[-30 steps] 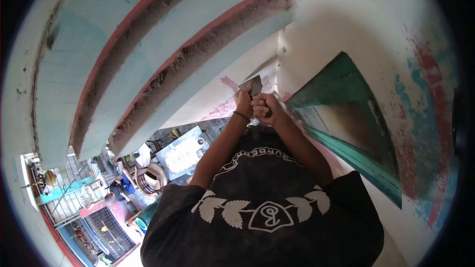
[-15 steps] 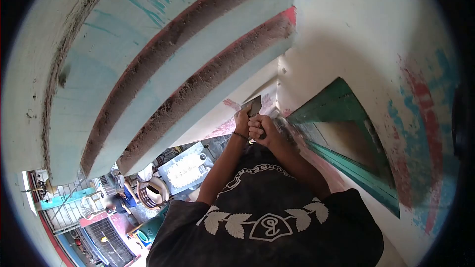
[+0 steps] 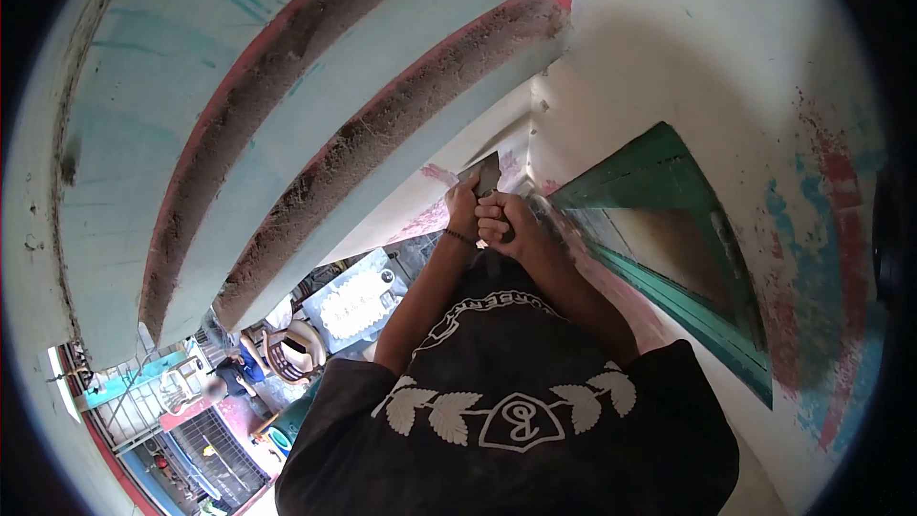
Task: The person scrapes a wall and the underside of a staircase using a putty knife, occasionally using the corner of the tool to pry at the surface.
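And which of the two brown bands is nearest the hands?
The lower brown band, the one whose right end shows in full, with a red patch there. The upper brown band lies farther off and runs out at the picture's top edge.

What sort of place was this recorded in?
Probably a home, seen from above: a table and a curved-back chair stand well below, and closer by, a green frame is set in a pale wall with patchy red and blue paint.
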